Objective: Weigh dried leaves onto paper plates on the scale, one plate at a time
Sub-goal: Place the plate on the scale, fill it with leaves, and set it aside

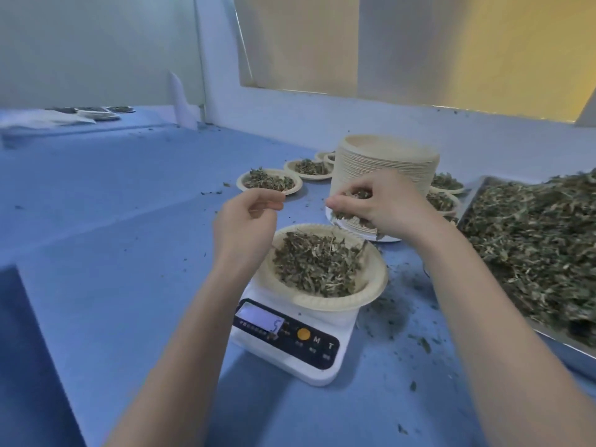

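Dried leaves (pixel 317 266) fill the plate (pixel 374 285) on the scale (pixel 290 337). Right hand (pixel 383 204) clutches more leaves above it; left hand (pixel 246 221) pinches a few bits. Dropping the whole clump could overshoot the weight.

The blue bench (pixel 129 221) carries a white digital scale (pixel 290 343), a tall stack of beige paper plates (pixel 383 166), several leaf-filled paper plates (pixel 269 182), a metal tray (pixel 483 185) of dried leaves, and scattered crumbs (pixel 393 321).

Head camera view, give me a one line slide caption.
Right hand holds dried leaves above the filled paper plate on the scale.
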`<state>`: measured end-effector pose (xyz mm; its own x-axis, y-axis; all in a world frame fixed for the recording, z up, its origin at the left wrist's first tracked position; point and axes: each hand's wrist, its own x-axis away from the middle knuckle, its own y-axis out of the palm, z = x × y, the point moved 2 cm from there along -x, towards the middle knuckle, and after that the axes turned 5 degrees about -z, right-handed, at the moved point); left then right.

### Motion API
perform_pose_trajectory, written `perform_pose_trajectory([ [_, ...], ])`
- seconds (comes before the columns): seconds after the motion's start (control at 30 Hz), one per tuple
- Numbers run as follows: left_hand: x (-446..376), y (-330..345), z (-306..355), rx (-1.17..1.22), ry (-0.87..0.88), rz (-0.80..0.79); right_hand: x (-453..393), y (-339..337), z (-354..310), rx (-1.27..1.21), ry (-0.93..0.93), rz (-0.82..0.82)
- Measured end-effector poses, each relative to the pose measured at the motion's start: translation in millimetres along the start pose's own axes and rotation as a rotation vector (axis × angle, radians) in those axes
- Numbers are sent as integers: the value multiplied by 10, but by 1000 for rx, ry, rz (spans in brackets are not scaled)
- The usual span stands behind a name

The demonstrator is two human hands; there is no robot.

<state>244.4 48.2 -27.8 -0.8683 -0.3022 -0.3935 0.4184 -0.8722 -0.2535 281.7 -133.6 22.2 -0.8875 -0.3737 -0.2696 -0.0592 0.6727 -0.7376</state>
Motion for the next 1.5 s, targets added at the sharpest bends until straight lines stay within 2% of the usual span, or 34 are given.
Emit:
perform_pose_trajectory([
  [0.2,98,-56,-76,111,2,35,-9,48,-69,26,-14,-22],
  [0.77,220,-35,-179,26,-33,4,21,176,-131,122,-31,-64],
  [1.0,217,-37,-198,9,-28,7,11,629,-110,450,-37,-202],
  [1.1,207,-43,-201,4,-21,20,-39,577,-137,480,-118,-95],
  [1.27,197,-56,-211,22,-28,38,-59,328,-127,382,-178,86],
  [1.5,196,-46,-224,25,-24,31,-43,245,-114,313,-182,126],
])
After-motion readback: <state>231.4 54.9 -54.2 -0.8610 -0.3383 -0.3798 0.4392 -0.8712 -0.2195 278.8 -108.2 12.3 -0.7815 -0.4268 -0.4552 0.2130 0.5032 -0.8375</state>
